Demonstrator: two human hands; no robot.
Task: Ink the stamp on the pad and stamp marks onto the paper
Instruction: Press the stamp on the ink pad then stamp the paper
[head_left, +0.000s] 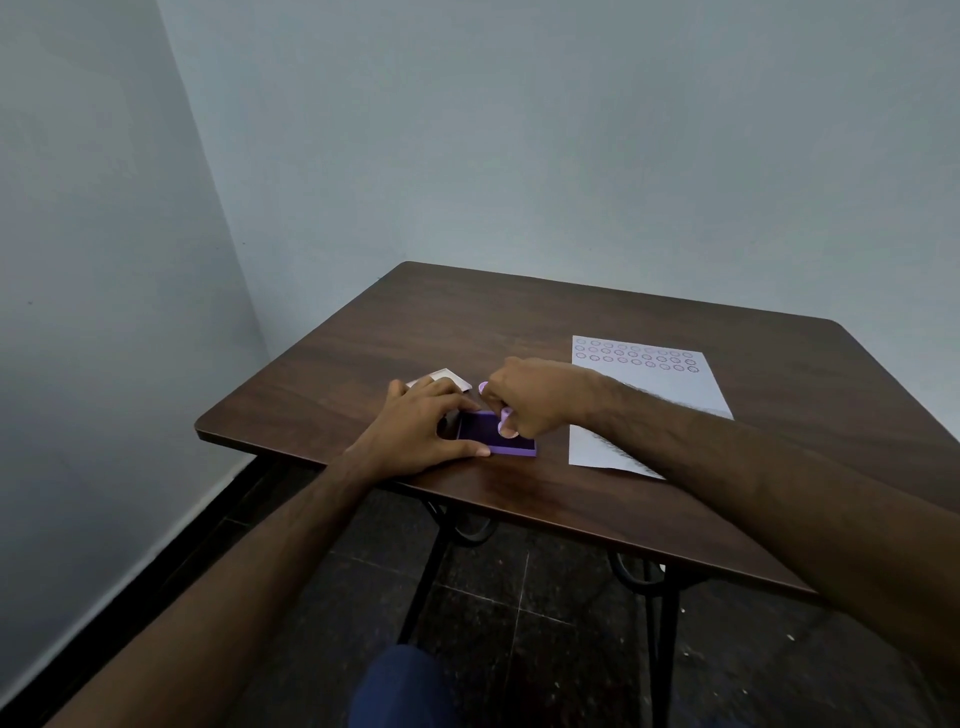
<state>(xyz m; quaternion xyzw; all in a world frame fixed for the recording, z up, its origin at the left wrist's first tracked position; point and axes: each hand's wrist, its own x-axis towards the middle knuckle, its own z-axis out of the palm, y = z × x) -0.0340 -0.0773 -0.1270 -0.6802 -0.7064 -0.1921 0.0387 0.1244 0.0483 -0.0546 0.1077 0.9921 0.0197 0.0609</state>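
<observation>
A purple ink pad (511, 444) lies open near the table's left front edge. My left hand (415, 428) rests on its left side, thumb and fingers bracing the case. My right hand (530, 397) is closed around a small pink stamp (505, 420) whose lower end touches the pad's dark inked surface. To the right lies a white sheet of paper (660, 400) with three rows of several round purple marks along its far edge; my right forearm crosses its near corner.
The dark wooden table (519, 322) stands in a corner against pale walls. A small white lid or card (447, 376) lies just behind my left hand. Black metal table legs and a dark tiled floor show below.
</observation>
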